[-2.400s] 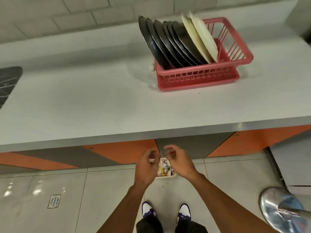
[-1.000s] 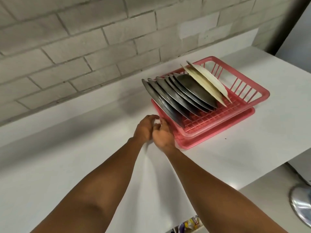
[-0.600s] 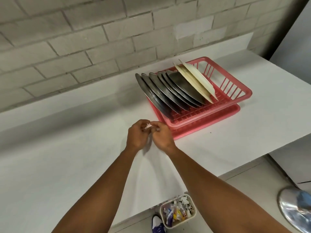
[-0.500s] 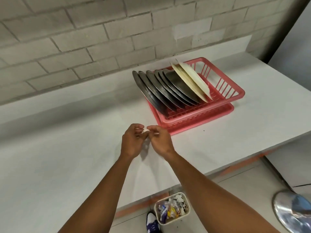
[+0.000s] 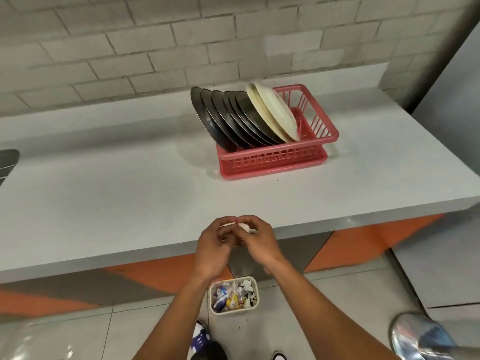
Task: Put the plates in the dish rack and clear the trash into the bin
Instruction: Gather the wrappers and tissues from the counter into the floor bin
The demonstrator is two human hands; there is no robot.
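Note:
The red dish rack [image 5: 275,159] stands on the grey counter [image 5: 109,198] with several dark plates [image 5: 228,120] and two cream plates [image 5: 275,113] leaning upright in it. My left hand [image 5: 215,242] and my right hand [image 5: 257,240] meet over the counter's front edge, fingers curled, pinching a small white scrap of trash [image 5: 242,226] between them. Straight below them on the floor sits the small white bin [image 5: 255,302], filled with crumpled wrappers.
A brick wall runs behind the counter. A dark object [image 5: 7,159] lies at the counter's far left edge. A shiny metal stool seat [image 5: 418,336] is at the lower right. My shoes [image 5: 200,339] stand on the tiled floor near the bin.
Both hands picked the white scrap up beside the rack and drew it back to the counter's front edge, above the bin. The view tilted down.

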